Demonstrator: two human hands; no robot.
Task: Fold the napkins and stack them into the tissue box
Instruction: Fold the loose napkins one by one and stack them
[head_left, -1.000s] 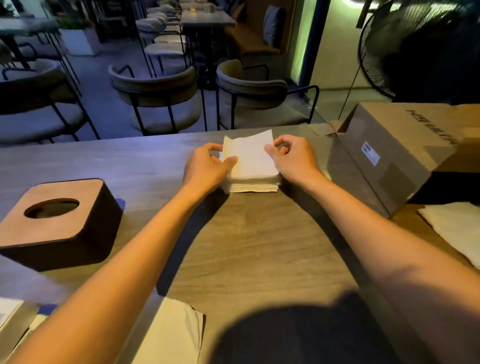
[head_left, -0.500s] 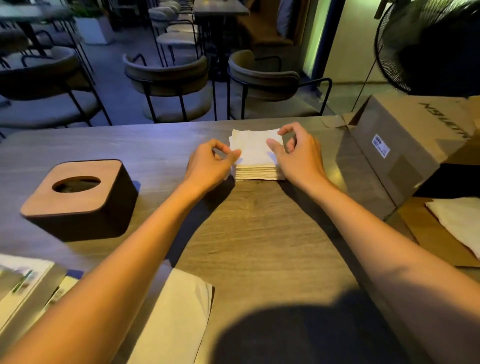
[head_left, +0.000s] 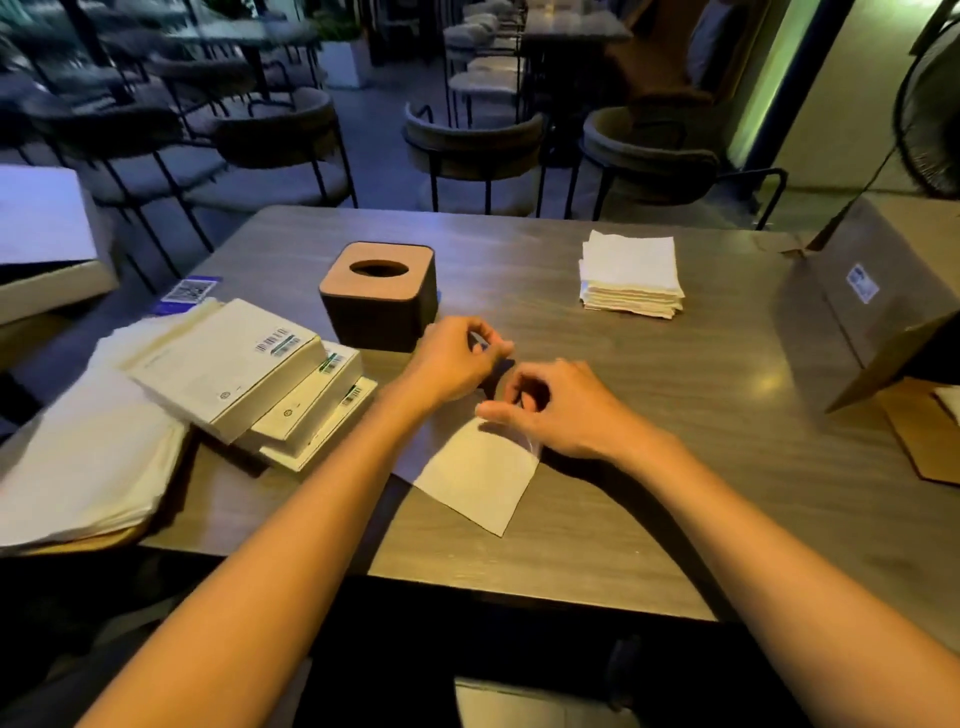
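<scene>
A single pale square paper napkin (head_left: 478, 475) lies flat on the grey wood-grain worktop (head_left: 649, 415) near its front edge, handy for folding. The right hand (head_left: 553, 410) pinches its far corner, thumb on the paper; the left hand (head_left: 457, 358) hovers beside with fingers curled, apparently holding nothing. The dark square tissue box with a wooden oval-holed lid (head_left: 379, 296) stands just behind, the white stack of folded napkins (head_left: 629, 278) further right. Open worktop lies between them.
</scene>
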